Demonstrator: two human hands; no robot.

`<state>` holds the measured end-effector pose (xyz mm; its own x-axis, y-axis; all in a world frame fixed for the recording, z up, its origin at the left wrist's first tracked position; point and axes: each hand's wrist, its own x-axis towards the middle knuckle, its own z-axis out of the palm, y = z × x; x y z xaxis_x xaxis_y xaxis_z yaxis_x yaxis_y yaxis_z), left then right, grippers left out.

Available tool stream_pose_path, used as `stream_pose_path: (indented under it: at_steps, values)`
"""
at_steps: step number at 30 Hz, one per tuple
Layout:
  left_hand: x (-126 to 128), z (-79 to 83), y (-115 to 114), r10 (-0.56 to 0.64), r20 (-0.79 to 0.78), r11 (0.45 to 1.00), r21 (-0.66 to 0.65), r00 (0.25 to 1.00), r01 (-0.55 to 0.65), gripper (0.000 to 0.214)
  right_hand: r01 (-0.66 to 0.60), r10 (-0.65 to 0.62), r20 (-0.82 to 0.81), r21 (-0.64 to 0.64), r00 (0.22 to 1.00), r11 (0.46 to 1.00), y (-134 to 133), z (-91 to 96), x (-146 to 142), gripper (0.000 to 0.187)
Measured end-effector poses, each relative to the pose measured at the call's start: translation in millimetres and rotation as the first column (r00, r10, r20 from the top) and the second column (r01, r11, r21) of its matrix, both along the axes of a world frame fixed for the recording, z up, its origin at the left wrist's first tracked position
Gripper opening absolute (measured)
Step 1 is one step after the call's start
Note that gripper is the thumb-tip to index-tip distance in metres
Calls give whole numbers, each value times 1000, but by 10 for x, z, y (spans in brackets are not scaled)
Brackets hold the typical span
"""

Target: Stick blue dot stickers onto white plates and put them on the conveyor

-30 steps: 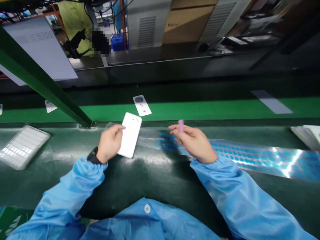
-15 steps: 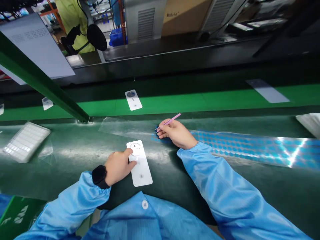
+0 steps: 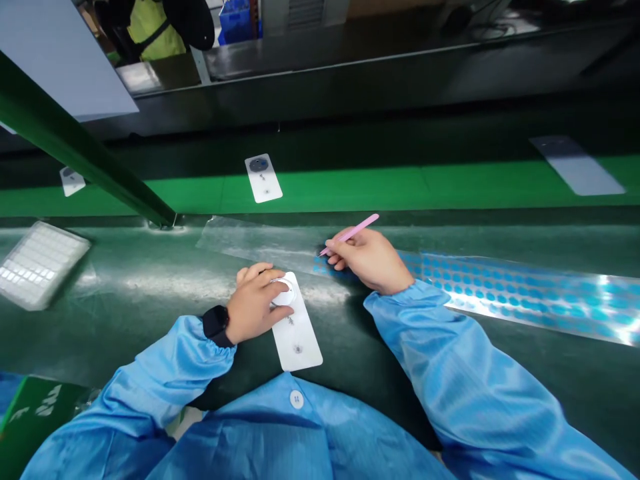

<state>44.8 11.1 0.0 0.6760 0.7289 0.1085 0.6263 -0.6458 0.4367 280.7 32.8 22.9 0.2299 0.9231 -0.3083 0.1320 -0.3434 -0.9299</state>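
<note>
A white flat cover (image 3: 297, 333) lies on the dark green bench in front of me. My left hand (image 3: 257, 303) rests on its upper end with fingers curled over the round opening, holding it down. My right hand (image 3: 370, 257) pinches pink tweezers (image 3: 350, 233), tips pointing down-left at a clear strip of blue round stickers (image 3: 500, 287) that runs off to the right. Both arms wear light blue sleeves, and a black watch sits on the left wrist.
A green conveyor belt (image 3: 400, 187) runs behind the bench, carrying another white cover (image 3: 263, 177), a small one (image 3: 71, 181) at left and a grey sheet (image 3: 577, 165) at right. A white gridded tray (image 3: 37, 263) lies at far left. A green slanted bar (image 3: 85, 160) crosses upper left.
My left hand brought the white cover down from mid-air, turned it over and laid it flat on the bench. My right hand lowered the tweezers to the sticker strip.
</note>
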Motion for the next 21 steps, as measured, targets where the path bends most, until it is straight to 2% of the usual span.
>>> stream_pose_path:
  at_steps: [5,8,14,16,21]
  values:
    - [-5,-4,-9,-2,9,1000,-21,1000,2,28,32,-32,28,13,999,999,6,-63,-8,21]
    - [-5,-7,-6,9,9,999,-33,1000,-8,34,65,-65,-11,30,998,997,8,-78,-2,25]
    - [-5,-9,-9,27,-19,997,-78,999,-28,40,91,-75,-193,77,978,993,-116,77,-6,41]
    - [-16,-4,-10,25,-23,995,-94,999,-27,43,52,-34,-197,88,980,995,-213,146,-62,44]
    - [-8,15,-3,67,-21,993,-92,998,-69,49,-149,152,-117,34,981,988,-399,217,-247,44]
